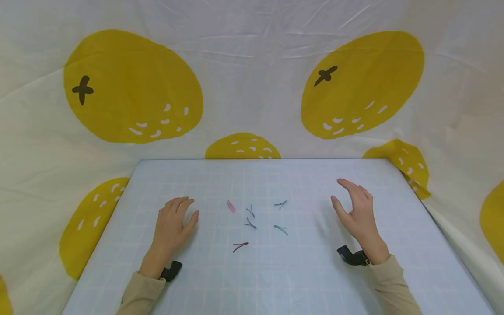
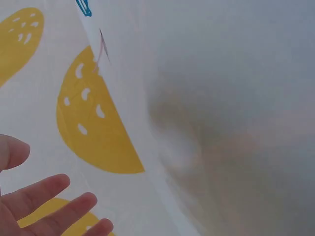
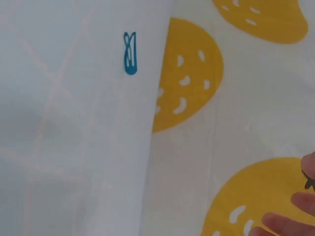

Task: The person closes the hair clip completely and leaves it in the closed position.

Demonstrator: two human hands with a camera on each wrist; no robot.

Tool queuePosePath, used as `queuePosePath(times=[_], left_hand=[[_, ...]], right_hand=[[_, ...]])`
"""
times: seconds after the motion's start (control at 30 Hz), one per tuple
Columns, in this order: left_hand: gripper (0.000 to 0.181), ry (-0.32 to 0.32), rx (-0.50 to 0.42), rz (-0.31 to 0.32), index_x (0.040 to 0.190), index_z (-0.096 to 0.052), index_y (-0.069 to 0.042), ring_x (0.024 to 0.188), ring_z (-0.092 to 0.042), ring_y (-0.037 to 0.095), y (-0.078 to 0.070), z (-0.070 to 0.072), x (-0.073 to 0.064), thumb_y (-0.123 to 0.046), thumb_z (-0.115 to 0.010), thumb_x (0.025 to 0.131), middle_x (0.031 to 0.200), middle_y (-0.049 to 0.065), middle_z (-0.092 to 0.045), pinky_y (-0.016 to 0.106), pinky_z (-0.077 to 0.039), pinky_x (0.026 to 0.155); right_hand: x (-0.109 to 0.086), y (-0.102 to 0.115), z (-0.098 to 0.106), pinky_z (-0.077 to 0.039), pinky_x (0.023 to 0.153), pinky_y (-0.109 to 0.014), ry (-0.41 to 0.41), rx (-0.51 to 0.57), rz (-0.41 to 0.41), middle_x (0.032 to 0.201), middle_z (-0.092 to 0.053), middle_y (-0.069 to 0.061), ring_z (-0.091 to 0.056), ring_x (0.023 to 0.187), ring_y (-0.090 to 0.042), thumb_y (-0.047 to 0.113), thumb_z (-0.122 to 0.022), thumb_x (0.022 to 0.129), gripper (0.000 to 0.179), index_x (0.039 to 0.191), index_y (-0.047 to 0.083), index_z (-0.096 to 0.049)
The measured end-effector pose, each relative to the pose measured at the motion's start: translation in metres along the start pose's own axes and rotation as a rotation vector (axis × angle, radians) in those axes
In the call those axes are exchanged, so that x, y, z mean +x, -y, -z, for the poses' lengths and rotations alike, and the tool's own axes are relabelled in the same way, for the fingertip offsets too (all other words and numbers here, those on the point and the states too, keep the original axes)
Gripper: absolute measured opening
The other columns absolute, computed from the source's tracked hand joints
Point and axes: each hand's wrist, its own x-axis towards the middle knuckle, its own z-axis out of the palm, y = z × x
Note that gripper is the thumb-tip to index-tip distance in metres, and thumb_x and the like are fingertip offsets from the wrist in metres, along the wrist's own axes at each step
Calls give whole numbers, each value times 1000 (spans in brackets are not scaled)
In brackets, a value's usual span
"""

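Observation:
Several snap hair clips lie spread over the middle of the table. Farthest left is a pink clip (image 1: 231,206), and a dark red clip (image 1: 239,246) lies nearest the front. Toward the right are a teal clip (image 1: 281,228) and a blue-grey clip (image 1: 281,203). In the right wrist view a blue clip (image 3: 130,61) shows its splayed prongs. My left hand (image 1: 171,225) is left of the clips, fingers loosely bent and thumb apart, holding nothing. Right of them, my right hand (image 1: 359,214) has thumb and fingers spread, also holding nothing. Neither hand touches a clip.
The pale gridded table (image 1: 303,271) ends at a back edge against a white cloth (image 1: 252,87) printed with yellow fruit shapes. Cloth also hangs along both sides. A black wrist camera (image 1: 171,271) is strapped at the left wrist, another black camera (image 1: 351,256) at the right.

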Motion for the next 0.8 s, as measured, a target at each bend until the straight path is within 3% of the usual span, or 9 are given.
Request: queuePosePath(times=[0.1,0.2,0.47,0.8], left_hand=[[27,-45,-84,-7,110,-68,1,108,-56,40,0,-5,3,-14,-69,87,112,18,-66,58,-43,81],[25,-47,-148,12,109,-68,1,108,-57,38,0,-10,4,-11,-70,87,110,16,-67,57,-43,83],[24,11,-253,89,113,-68,-2,112,-55,36,-7,-20,10,-12,-68,91,114,16,-66,56,-41,92],[23,80,-356,108,115,-67,-1,110,-57,32,-13,-36,23,-12,-64,95,114,12,-67,53,-44,93]], right_hand=[[4,3,-6,-32,98,-57,-40,62,18,118,-64,-21,-56,108,-38,3,-70,82,44,124,-5,-61],[6,6,-11,-34,95,-55,-49,80,17,116,-65,-21,-57,106,-37,2,-69,83,42,124,-4,-62],[13,19,-23,-36,94,-52,-30,126,-10,117,-66,-18,-59,107,-34,1,-69,85,40,124,-1,-62],[26,36,-41,-37,93,-54,-12,209,1,118,-67,-14,-60,107,-31,-1,-69,87,38,124,1,-63]])
